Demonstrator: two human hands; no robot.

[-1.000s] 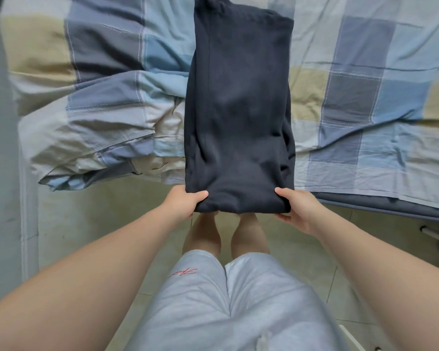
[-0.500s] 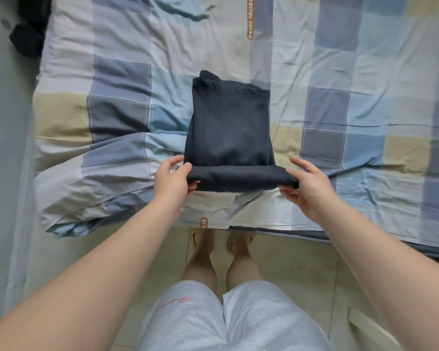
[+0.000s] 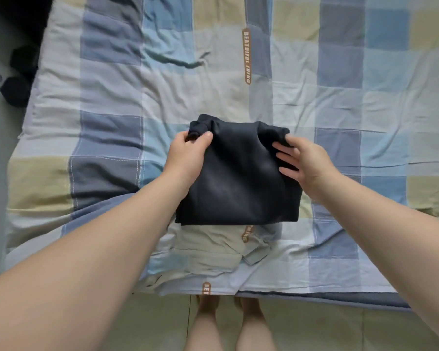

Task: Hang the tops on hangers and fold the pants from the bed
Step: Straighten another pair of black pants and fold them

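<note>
We see the dark navy pants lying folded into a compact, roughly square bundle on the bed, near its front edge and about midway across our view. The bundle rests on a quilt cover checked in blue, grey, white and pale yellow, which is wrinkled and bunched just in front of the pants.

Our left hand holds the far left corner of the bundle: the thumb lies on top and the fingers curl round the bunched fabric there. Our right hand lies on the far right part of the bundle with its fingers spread and fairly straight, touching the top layer. Whether its farthest finger hooks the edge we cannot tell.

A narrow orange label with white lettering runs along the cover beyond the pants. On the floor, pale tiles show below the bed edge, with our bare feet close against it. Dark rounded things lie beside the bed's left side, too dim to identify.
</note>
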